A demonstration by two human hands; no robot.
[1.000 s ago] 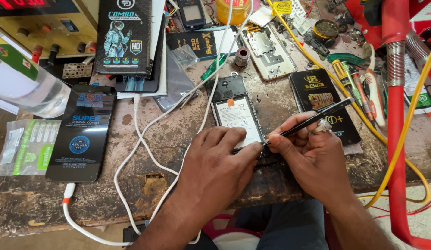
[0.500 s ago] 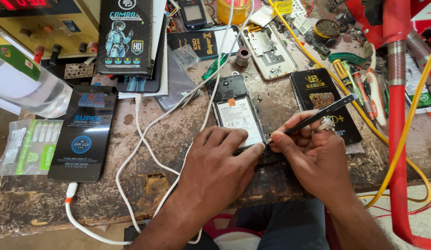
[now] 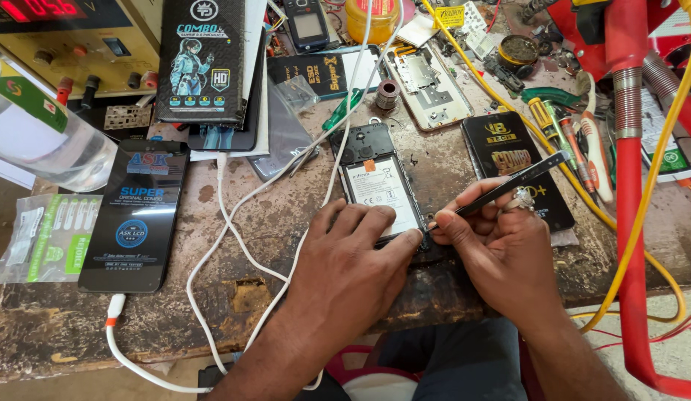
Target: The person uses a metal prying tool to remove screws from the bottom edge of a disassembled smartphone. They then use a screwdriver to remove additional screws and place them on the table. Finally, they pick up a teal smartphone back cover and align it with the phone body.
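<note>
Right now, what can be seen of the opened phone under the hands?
The opened phone lies flat on the worn bench, back cover off, its long side running away from the person. A dark camera section sits at the far end, above a white-labelled battery with a small orange tab. The left hand rests over its near end, fingers on the battery's lower edge. The right hand holds dark tweezers with the tip at the near right corner. A white cable crosses its left edge.
</note>
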